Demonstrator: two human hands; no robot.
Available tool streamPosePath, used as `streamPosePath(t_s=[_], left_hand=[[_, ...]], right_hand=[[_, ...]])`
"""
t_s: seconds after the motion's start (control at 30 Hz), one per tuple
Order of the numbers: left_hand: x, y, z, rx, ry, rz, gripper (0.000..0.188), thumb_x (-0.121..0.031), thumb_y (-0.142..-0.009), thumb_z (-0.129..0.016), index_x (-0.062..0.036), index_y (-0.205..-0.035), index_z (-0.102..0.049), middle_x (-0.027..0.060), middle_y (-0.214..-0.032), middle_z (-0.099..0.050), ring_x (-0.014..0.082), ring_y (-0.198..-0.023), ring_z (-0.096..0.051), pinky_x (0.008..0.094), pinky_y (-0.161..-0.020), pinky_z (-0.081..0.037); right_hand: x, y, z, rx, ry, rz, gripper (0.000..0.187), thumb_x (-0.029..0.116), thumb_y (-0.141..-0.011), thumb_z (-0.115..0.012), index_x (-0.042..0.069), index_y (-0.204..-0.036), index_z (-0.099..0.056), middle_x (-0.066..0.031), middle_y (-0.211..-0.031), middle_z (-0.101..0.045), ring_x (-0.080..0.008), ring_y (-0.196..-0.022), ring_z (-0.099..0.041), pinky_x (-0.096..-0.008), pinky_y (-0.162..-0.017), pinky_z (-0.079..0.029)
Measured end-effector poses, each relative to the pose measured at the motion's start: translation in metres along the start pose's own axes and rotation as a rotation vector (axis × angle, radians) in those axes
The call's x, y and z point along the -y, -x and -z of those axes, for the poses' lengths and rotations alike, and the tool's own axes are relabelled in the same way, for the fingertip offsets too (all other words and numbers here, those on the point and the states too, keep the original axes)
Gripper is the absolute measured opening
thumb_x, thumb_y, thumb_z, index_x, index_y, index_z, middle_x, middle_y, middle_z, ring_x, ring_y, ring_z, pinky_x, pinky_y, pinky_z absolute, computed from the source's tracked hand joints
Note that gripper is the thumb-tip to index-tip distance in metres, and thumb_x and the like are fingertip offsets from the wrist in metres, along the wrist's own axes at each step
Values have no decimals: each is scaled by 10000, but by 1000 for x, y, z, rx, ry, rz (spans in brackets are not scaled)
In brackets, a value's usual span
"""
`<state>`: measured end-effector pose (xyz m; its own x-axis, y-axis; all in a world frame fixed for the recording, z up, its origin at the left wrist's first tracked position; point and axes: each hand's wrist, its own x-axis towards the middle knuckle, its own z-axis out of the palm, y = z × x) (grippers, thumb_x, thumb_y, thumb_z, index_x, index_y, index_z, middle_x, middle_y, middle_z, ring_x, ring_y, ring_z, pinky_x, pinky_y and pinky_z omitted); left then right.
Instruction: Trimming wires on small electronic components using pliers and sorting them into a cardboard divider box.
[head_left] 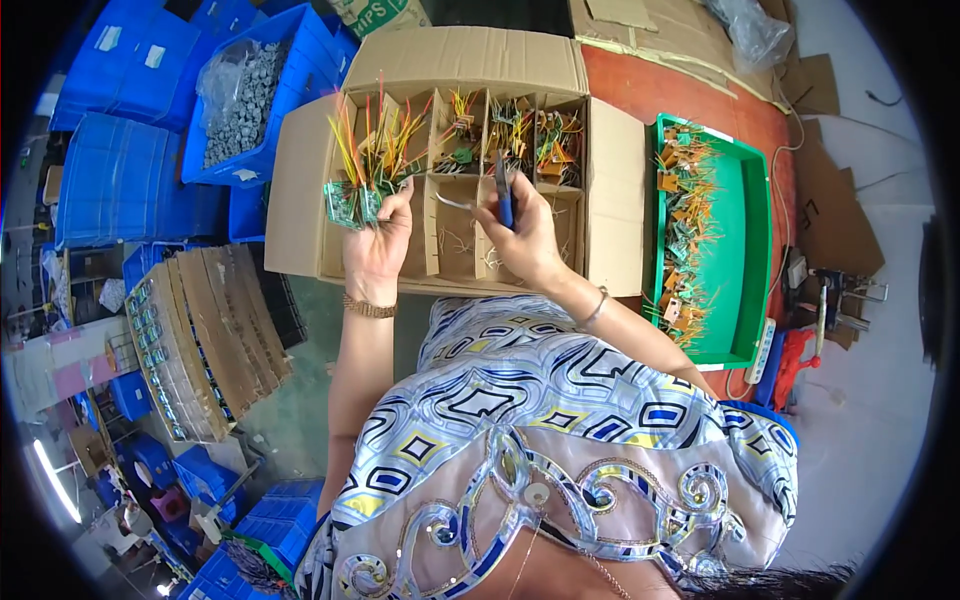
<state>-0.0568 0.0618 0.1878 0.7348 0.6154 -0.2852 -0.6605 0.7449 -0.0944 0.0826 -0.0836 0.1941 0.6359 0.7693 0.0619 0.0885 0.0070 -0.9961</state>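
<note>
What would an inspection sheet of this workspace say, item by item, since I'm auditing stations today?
Surface: red surface, seen around the tray.
Job's things: divided carton, flaps spread, with wired boards in its far compartments; more lie along the tray's left side.
Clutter: crumpled plastic bag on cardboard, upper right.
Hands: left hand holds boards with wires pointing away; right hand holds a blue-handled tool, type unclear.
Cables: pale cable right of the tray; power strip near its lower right corner.
Surroundings: blue bins at left, one with grey parts.
</note>
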Motion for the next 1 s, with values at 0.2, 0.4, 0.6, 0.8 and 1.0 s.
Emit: streamPosePath(t_s=[0.2, 0.4, 0.6, 0.8, 1.0], left_hand=[[39, -11, 8, 70, -424, -190, 163, -229, -957, -504, -93, -1029, -560, 54, -970, -593, 149, -759, -542, 274, -535, -429], [130, -1, 33, -60, -980, -186, 232, -254, -983, -460, -69, -1119, -495, 67, -1125, -555, 170, -1016, -551, 294, -874, -456], [180, -16, 15, 790, -1937, 42, 420, -190, -987, -416, -51, -1380, -365, 133, -1468, -290, 256, -1373, -243, 378, -1108, -215], [229, -21, 11, 923, -1552, 493, 546, -121, -968, -448, -100, -1468, -228, 48, -1561, -81, 204, -1375, -251, 313, -1013, -361], [162, -44, 91, 451, -1709, 577, 356, -173, -962, -505, -54, -1297, -475, 48, -1267, -535, 160, -1114, -559, 279, -826, -494]], right_hand=[[-23, 12, 43, 231, 191, -150, 612, 181, -712, -811, 31, -1225, -512, -76, -1081, -584, -132, -942, -546, -299, -835, -459], [-16, 13, 44, -34, -553, -194, 692, 159, -691, -820, 20, -1251, -436, -37, -1099, -565, -115, -1031, -515, -266, -899, -428], [-25, 35, 125, -309, -824, -257, 502, 187, -740, -755, 66, -1168, -522, 20, -895, -574, -66, -691, -498, -202, -579, -387], [-52, 102, 257, -548, -840, -284, 521, 203, -708, -760, 53, -1126, -486, -89, -989, -607, -203, -804, -614, -338, -725, -540], [-97, 102, 290, -1008, 126, -687, 290, 201, -680, -793, 19, -834, -629, -40, -726, -621, -148, -624, -586, -313, -568, -463]])
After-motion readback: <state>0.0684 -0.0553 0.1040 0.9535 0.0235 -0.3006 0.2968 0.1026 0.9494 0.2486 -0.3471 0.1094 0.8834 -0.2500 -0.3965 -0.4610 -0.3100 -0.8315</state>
